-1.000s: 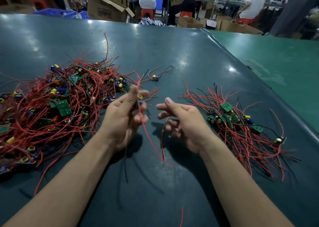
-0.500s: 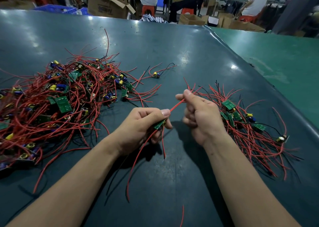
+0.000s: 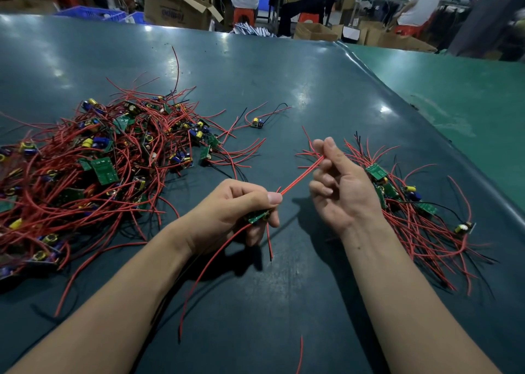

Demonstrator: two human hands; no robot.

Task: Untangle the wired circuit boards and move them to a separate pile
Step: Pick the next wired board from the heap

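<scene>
one board held over the dark bench, a red lead drawn tight between two hands

the bench (image 3: 284, 83) is a broad sheet of dark teal, glossy enough to throw back the ceiling lights, and it butts against a paler green table (image 3: 468, 95) on the right. behind them the room is crowded: seated people at far benches, orange stools, an open cardboard carton (image 3: 176, 4) and a blue crate (image 3: 91, 14).

the big tangled heap (image 3: 93, 169) on the left runs off the picture's edge, so its full spread is hidden. inside it the boards are half buried under looping red wire and i cannot count them. the smaller sorted pile (image 3: 412, 203) lies on the right, partly behind the right wrist.

one stray board (image 3: 257, 123) sits alone between the heaps, near the middle of the bench.

the left hand (image 3: 235, 211) is curled closed around a small green circuit board (image 3: 257, 216), thumb pressed on top; thin red leads dangle under it. a taut red wire (image 3: 301, 179) runs from that thumb up to the right hand (image 3: 338, 186), whose thumb and forefinger pinch it while the other fingers curl loosely. both hands hover above the bench between the two piles.
</scene>
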